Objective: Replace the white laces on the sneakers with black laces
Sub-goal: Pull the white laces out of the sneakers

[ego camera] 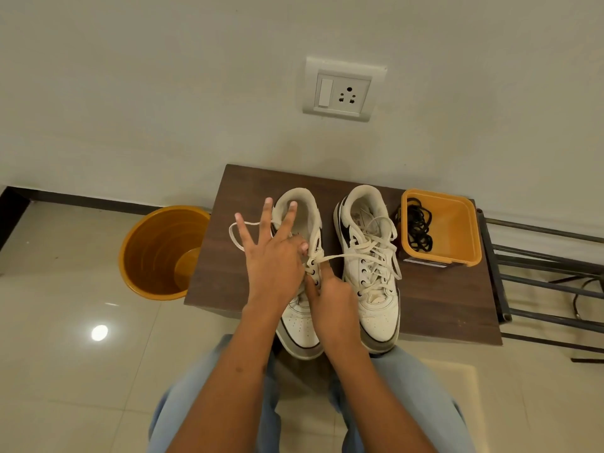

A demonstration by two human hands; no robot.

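Two white sneakers stand side by side on a small brown table (441, 299), toes toward me. My left hand (273, 256) lies over the left sneaker (299, 325) and pinches its white lace (336, 256) near the top eyelets with thumb and forefinger, the other three fingers spread straight. My right hand (330, 302) rests on the same shoe's eyelet row, forefinger pointing up under the lace. The right sneaker (376, 308) keeps its white lace loosely threaded. Black laces (418, 228) lie bundled in an orange tray (457, 223) at the table's right.
An orange bucket (157, 253) stands on the tiled floor left of the table. A dark metal rack (539, 282) is to the right. A wall socket (343, 91) is on the wall behind. My knees in light jeans are below the table edge.
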